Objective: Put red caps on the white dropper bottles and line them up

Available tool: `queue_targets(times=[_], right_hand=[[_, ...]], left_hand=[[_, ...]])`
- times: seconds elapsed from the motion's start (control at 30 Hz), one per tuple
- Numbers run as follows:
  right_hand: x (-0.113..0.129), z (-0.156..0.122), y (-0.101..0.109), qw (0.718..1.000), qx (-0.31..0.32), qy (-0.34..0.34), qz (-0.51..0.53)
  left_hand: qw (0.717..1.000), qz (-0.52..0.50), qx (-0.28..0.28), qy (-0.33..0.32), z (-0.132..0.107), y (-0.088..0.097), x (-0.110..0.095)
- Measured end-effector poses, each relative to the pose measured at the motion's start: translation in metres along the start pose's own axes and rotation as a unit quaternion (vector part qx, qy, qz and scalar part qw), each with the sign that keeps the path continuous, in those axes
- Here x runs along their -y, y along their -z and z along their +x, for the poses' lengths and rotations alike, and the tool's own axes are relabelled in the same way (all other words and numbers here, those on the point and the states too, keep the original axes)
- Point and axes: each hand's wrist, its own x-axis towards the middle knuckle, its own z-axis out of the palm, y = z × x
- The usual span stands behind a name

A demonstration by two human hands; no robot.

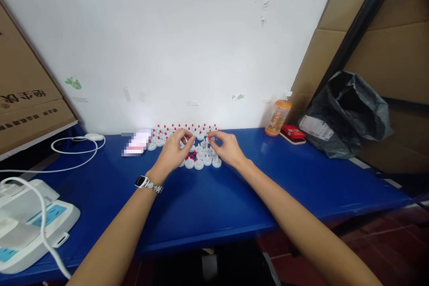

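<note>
My left hand [177, 148], a watch on its wrist, hovers over the left side of a cluster of white nozzle caps [199, 164]. Its thumb and forefinger are pinched together, but I cannot make out what they hold. At the cluster's right, my right hand [229, 147] has thumb and forefinger closed around a small red tip [208, 137]. Loose red tips [191, 156] lie among the nearer white caps. Behind both hands, several rows of white caps stand with red tips on top [186, 125]. Part of the cluster is hidden by my left hand.
The blue table [201, 214] meets a white wall. A blurred-out phone-like object [136, 143] lies left of the caps. An orange drink bottle [279, 115], a red box [292, 132] and a grey plastic bag [345, 114] are at right. A power strip [40, 228] with cables sits front left.
</note>
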Motion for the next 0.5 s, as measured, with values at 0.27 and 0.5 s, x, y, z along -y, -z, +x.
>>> queue_targets(times=[0.27,0.5], right_hand=[[0.026,-0.015,-0.018,0.996,0.001,0.084,0.003],[0.036,-0.018,-0.013,0.988,-0.053,0.143,0.015]], left_hand=[[0.996,0.021,0.076,-0.036,-0.015,-0.006,-0.001],[0.989,0.099,0.066,-0.091,-0.015,-0.010,-0.008]])
